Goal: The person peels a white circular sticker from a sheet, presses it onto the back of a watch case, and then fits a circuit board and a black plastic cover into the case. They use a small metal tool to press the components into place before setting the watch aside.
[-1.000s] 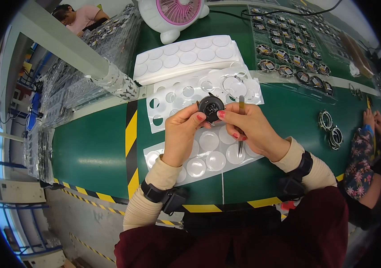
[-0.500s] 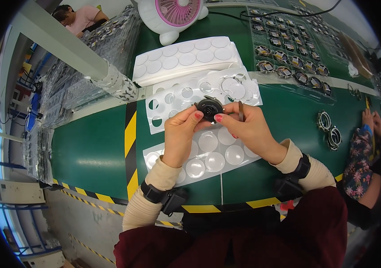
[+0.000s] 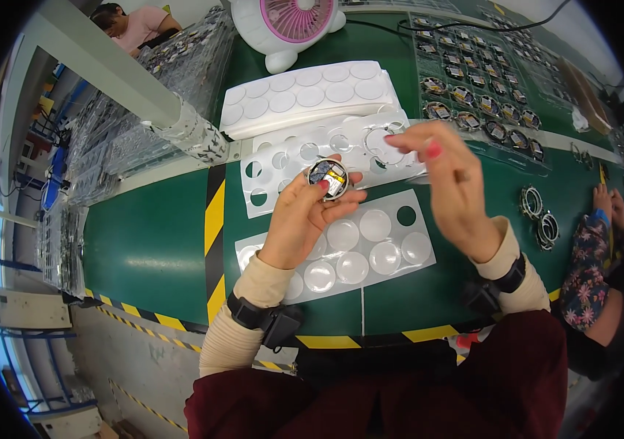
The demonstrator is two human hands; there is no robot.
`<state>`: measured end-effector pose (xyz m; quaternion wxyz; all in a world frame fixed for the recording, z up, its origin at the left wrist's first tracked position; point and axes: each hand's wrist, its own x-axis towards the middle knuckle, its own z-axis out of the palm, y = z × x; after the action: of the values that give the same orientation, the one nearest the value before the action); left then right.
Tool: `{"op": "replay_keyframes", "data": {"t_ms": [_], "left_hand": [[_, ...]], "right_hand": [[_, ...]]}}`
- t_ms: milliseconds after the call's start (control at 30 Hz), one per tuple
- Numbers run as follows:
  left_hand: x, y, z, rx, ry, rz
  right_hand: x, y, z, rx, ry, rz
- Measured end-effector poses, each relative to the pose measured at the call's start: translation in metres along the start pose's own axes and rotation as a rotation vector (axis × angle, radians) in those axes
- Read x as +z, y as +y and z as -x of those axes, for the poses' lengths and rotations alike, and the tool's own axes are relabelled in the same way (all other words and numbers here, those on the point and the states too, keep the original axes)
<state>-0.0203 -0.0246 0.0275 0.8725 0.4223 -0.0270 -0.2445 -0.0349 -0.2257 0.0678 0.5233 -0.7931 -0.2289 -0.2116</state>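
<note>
I see my left hand [image 3: 305, 219] at the centre of the frame, fingers curled up around a small round component [image 3: 327, 178], dark-rimmed with a shiny face, pinched between thumb and fingertips just above the near white sheet [image 3: 400, 274] of clear round discs. The piece is round, so it has no long axis to speak of; its face tilts up toward me.

My right hand [image 3: 451, 186] is raised to the right of it and slightly higher, blurred with motion, fingers loosely spread and half open. I cannot tell whether anything thin sits between its fingertips; nothing shows clearly. It is near the component but apart from it, so the piece lies to the left and a little below those fingertips, and the left hand alone has hold of it.

Behind both hands lies a punched white sheet [image 3: 283, 162] with empty holes, and above that a stack of blank disc sheets [image 3: 305, 95]. A pink desk fan [image 3: 294, 22] stands at the top edge. At the far right a co-worker's hand [image 3: 608, 205] in a floral sleeve rests on the green table [image 3: 151, 241] near some metal rings [image 3: 539, 216]
</note>
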Motion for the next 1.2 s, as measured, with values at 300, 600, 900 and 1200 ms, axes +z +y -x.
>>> {"op": "replay_keyframes", "data": {"t_ms": [300,600,900,1200], "left_hand": [[-0.005,-0.004,0.0,0.024,0.08,-0.296],[-0.007,-0.005,0.002,0.093,0.112,-0.21],[0.007,-0.004,0.0,0.11,0.251,-0.253],[0.0,-0.002,0.005,0.049,0.106,-0.381]], "right_hand": [[0.005,-0.001,-0.001,-0.012,-0.148,-0.249],[0.013,0.004,0.004,-0.138,-0.138,-0.121],[0.016,0.005,0.006,-0.153,-0.135,-0.121],[0.016,0.009,0.008,-0.185,-0.167,-0.198]]}}
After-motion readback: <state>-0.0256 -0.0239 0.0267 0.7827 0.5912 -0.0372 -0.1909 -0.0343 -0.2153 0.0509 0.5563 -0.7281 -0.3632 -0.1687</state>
